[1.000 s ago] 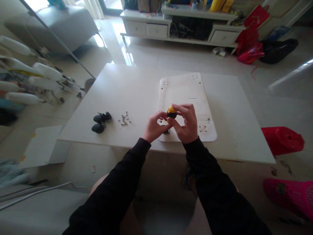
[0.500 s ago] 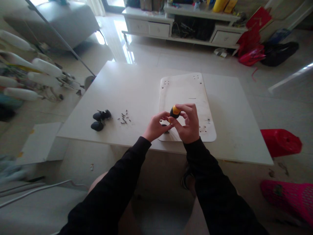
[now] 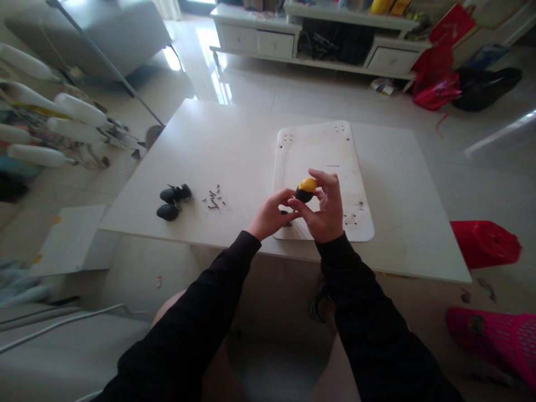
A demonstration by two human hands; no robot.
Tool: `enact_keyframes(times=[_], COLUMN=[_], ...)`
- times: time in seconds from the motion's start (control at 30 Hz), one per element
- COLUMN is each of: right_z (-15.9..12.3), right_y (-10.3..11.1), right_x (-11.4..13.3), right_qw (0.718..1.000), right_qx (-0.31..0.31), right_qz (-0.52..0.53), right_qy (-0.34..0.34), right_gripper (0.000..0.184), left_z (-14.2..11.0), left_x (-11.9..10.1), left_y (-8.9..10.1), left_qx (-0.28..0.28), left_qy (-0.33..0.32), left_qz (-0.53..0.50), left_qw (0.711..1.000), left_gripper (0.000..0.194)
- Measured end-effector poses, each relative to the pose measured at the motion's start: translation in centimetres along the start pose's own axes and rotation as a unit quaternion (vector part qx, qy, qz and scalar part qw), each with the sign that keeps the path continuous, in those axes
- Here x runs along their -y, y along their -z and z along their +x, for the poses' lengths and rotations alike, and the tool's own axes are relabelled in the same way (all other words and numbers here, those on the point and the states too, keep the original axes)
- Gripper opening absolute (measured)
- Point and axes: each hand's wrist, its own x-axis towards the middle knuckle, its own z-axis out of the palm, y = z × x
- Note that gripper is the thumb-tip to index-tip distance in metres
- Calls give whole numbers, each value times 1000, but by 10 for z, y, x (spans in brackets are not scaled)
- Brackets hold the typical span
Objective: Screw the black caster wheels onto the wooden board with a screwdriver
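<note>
Yellow-capped tool: a stubby screwdriver handle [image 3: 305,190], black with a yellow top, stands above the near left corner of the pale board [image 3: 322,184].
Right hand: your right hand [image 3: 329,209] pinches the handle between thumb and fingertips, the fingers curled round its cap.
Left hand: your left hand [image 3: 270,215] sits just beside it, fingertips drawn together low at the tool's foot; whether they grip a small dark part [image 3: 286,213] there, you cannot tell.
Board: it lies flat on the white table [image 3: 234,151], with clusters of small holes at its corners.
Spare parts: 3 black casters [image 3: 172,201] and a scatter of screws [image 3: 214,202] wait well apart to your left.
Doing it well: keep the handle upright over the hole, press down as you twist, and steady the low end with your left fingertips so the tip does not slip.
Risk: a tilted tool may skid and mark the board.
</note>
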Motion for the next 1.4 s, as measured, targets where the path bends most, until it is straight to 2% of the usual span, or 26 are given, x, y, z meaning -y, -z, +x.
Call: enact_keyframes(times=[0.13,0.33,0.5,0.63,0.73,0.93,1.07,1.23,1.4], right_z=[-1,-2,-1,1,2,1,0,-1,2], right_y=[-1,0,-1,-1,1,2,1,1,0], right_x=[-1,-4,-4,-1,2,1,-3,-3,0], right_qw=[999,995,994,994,994,989,990,986,989], right_qx=[29,50,48,41,51,77,57,85,54], right_qz=[35,61,52,33,33,53,45,53,4], right_qy=[-29,-57,-80,-92,-86,-114,-122,-136,-135], right_gripper=[68,66,64,57,56,56,55,61,60], left_z=[2,6,4,4,5,6,5,3,3], left_x=[1,9,12,9,10,16,19,20,12], left_y=[0,4,4,2,1,3,2,-2,-1], left_qx=[-9,9,8,-8,-20,-6,18,48,27], left_qy=[21,26,18,-12,0,46,47,39,9], left_qz=[-10,-66,-59,-29,-29,-85,-105,-127,-61], left_qw=[1000,997,998,999,999,995,993,990,998], left_gripper=[18,35,47,33,21,34,40,44,42])
